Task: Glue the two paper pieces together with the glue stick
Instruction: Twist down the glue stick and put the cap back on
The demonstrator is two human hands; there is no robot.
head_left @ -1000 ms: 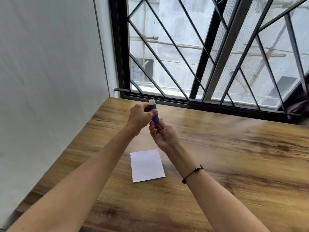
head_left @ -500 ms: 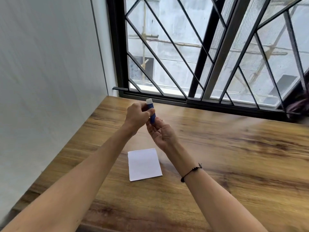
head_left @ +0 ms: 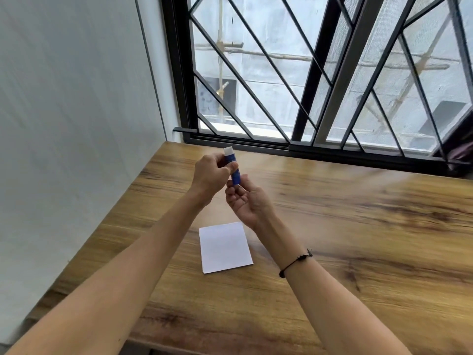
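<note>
A blue glue stick (head_left: 234, 168) with a white top end is held upright above the table, a little beyond the paper. My left hand (head_left: 208, 175) grips its upper part with thumb and fingers. My right hand (head_left: 245, 199) holds its lower end from below, palm turned up. One white rectangle of paper (head_left: 224, 247) lies flat on the wooden table (head_left: 358, 239), below and nearer to me than the hands. Whether it is one sheet or two stacked I cannot tell.
A grey wall runs along the table's left edge. A black-framed window with diagonal bars (head_left: 307, 139) closes the far edge. A dark object (head_left: 460, 152) sits at the far right by the window.
Both hands have stayed on the glue stick with only small shifts. The view has shifted slightly; the paper has not moved on the table.
</note>
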